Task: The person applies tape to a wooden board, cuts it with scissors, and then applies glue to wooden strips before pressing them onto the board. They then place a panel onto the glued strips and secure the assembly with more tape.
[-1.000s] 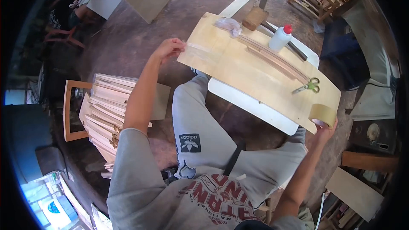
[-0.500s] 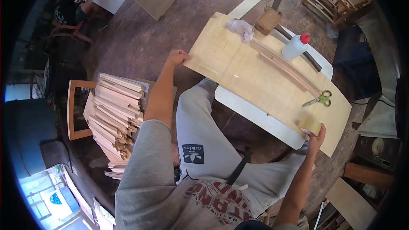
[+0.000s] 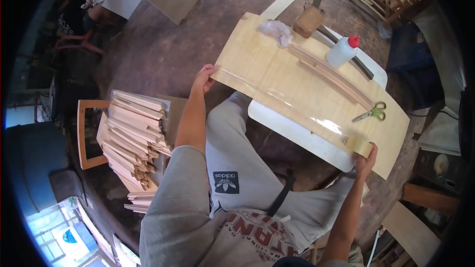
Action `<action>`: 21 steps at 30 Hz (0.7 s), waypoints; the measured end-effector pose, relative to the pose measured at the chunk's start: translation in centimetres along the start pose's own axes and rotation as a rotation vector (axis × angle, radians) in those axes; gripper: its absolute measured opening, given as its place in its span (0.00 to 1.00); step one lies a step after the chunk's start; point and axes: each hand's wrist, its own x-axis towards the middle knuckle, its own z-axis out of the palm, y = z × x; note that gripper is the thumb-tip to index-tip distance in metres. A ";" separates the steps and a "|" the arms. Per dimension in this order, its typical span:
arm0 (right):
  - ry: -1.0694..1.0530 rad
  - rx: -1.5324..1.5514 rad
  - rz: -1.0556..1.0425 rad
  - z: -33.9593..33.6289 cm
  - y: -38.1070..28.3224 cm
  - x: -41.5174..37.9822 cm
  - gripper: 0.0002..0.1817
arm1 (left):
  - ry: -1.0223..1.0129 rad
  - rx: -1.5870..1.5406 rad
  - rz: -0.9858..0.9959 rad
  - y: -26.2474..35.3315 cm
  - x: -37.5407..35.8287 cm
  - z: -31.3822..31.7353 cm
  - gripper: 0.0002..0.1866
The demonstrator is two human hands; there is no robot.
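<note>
In my right hand (image 3: 366, 161) is a roll of yellowish clear packing tape (image 3: 358, 146), gripped near the front right of a pale plywood board (image 3: 267, 64). A shiny strip of tape (image 3: 328, 124) stretches from the roll along the board's near edge to the left corner. There my left hand (image 3: 206, 77) pinches the strip's end, with the fingertips at the board's corner. Green-handled scissors (image 3: 378, 111) lie just beyond the roll. Thin wood strips (image 3: 334, 80) rest lengthwise on the board, beside a white bottle with a red cap (image 3: 342, 52).
A brown block (image 3: 308, 22), a crumpled plastic bag (image 3: 277, 32) and a dark bar (image 3: 363, 69) sit toward the far side. Under the board is a white tabletop (image 3: 287, 131). Stacked wood pieces (image 3: 133, 138) stand at my left. A person's arm (image 3: 96, 12) shows at upper left.
My left hand has lowered slightly and turned at the board's left corner. The tape strip now shows brighter glare along the near edge. My right hand stays with the roll in almost the same place.
</note>
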 end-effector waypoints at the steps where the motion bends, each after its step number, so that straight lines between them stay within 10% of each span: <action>1: 0.001 0.027 -0.004 0.1 0.0 0.0 0.18 | -0.002 -0.067 0.036 -0.4 -0.1 0.1 0.08; 16: -0.004 0.073 -0.065 0.6 0.0 0.3 0.15 | -0.324 -0.259 -0.232 0.7 2.8 -2.5 0.07; 21: -0.009 0.048 -0.102 0.4 0.2 0.3 0.15 | -0.207 -0.385 -0.213 0.4 2.0 0.2 0.24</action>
